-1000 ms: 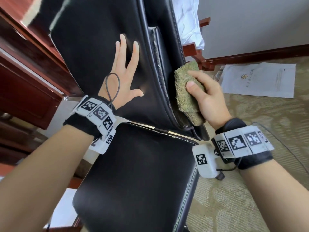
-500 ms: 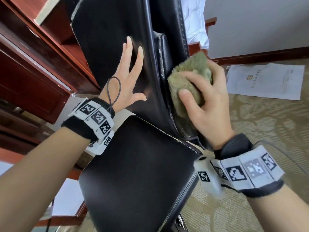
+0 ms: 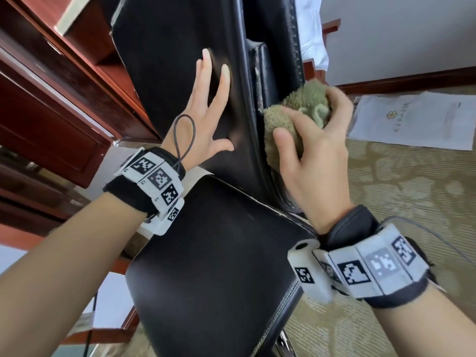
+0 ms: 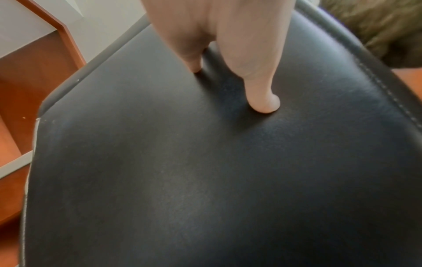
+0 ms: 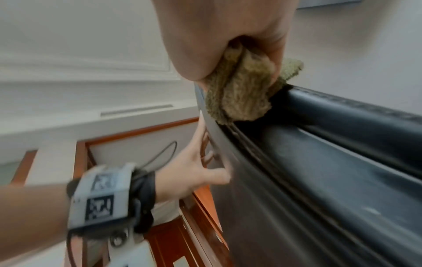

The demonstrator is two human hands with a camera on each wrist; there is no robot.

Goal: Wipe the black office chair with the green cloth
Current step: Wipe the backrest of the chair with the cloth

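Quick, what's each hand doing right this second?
Left hand: open, fingers straight, pressing flat on the black office chair backrest.
Right hand: closed around the bunched green cloth, holding it against the backrest's side edge.

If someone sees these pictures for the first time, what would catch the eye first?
Probably the green cloth, bunched in the right hand and pressed against the side edge of the black office chair backrest. Next, the left hand, fingers straight, flat on the front of the backrest. A white paper lies on the patterned carpet behind.
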